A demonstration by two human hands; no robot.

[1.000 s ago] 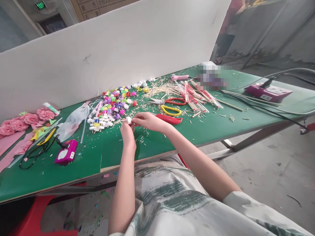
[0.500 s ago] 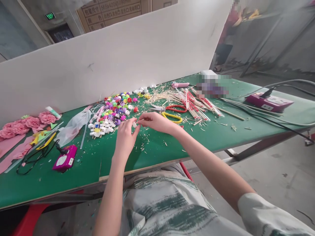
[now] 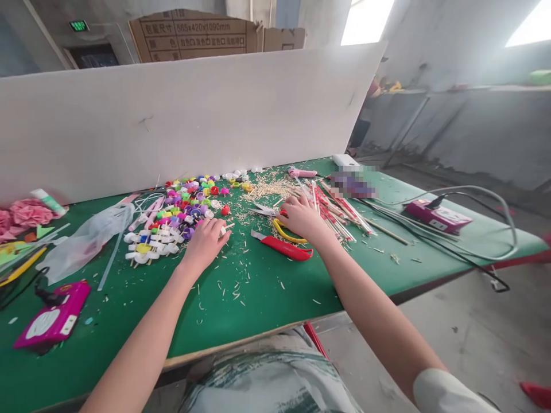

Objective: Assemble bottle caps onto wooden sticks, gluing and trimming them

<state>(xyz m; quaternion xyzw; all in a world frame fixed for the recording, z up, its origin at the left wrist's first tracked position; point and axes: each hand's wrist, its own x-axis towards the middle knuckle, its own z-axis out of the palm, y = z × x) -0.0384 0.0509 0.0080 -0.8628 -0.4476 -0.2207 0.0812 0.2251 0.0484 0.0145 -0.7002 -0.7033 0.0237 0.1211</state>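
Note:
My left hand (image 3: 202,244) is closed around a small white plastic piece (image 3: 222,230) with a short wooden stick poking out. Beside it lies a pile of white pieces on sticks (image 3: 150,246) and many coloured plastic rings or caps (image 3: 198,201). My right hand (image 3: 301,219) is over the red-orange handles of a pair of scissors (image 3: 263,211), its fingers curled on them and partly hiding them. Yellow handles (image 3: 286,234) curve out below that hand. Just in front, a red utility knife (image 3: 286,248) rests on the green tabletop (image 3: 258,298).
Red-wrapped bundles of wooden sticks (image 3: 338,209) and shavings (image 3: 271,186) lie behind my right hand. Purple power sockets (image 3: 437,215) with cables stand at right, another (image 3: 54,315) at left. A clear plastic bag (image 3: 90,235) and pink paper flowers (image 3: 32,212) lie left. A white board (image 3: 193,120) borders the back.
My hands have moved apart. The left keeps the white piece and shifts left; the right has moved right onto the scissors. The utility knife now shows fully. The view has turned.

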